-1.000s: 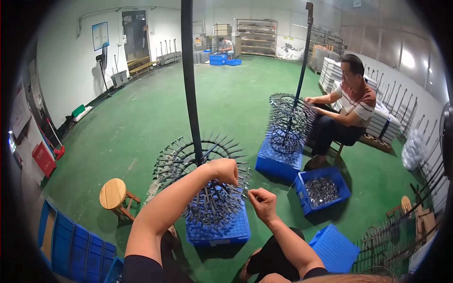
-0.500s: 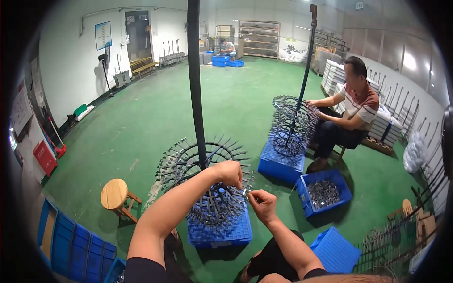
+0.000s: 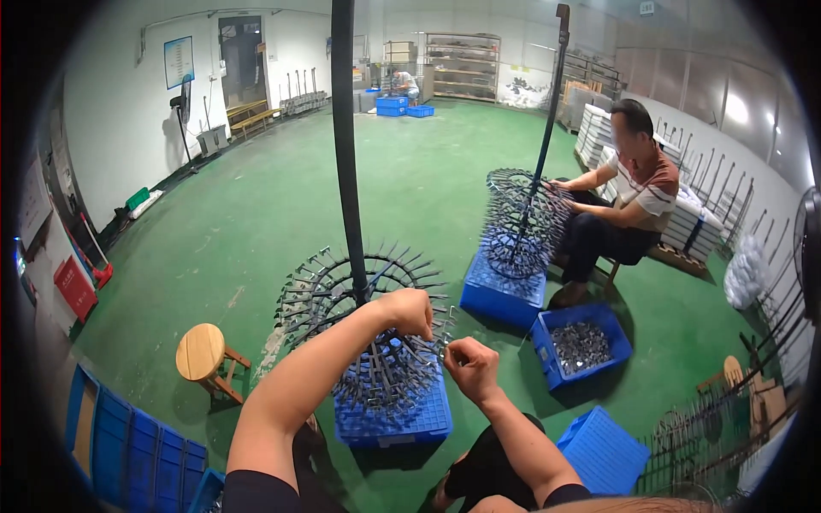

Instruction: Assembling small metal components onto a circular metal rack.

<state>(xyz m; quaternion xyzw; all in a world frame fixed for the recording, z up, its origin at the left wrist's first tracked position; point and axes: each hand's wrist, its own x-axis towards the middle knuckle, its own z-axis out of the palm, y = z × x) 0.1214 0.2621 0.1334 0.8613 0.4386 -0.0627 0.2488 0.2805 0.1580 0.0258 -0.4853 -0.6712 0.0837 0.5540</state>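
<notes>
Curling inward over the right side of the dark, pronged rack (image 3: pixel 389 368), the left hand (image 3: pixel 409 312) is seen with bent fingers mostly hidden; their opening and any hold cannot be told. The right hand (image 3: pixel 472 366) is held just beside, thumb and forefinger close together; whether anything is pinched cannot be told. The rack is supported by 1 blue crate (image 3: pixel 393 429).
</notes>
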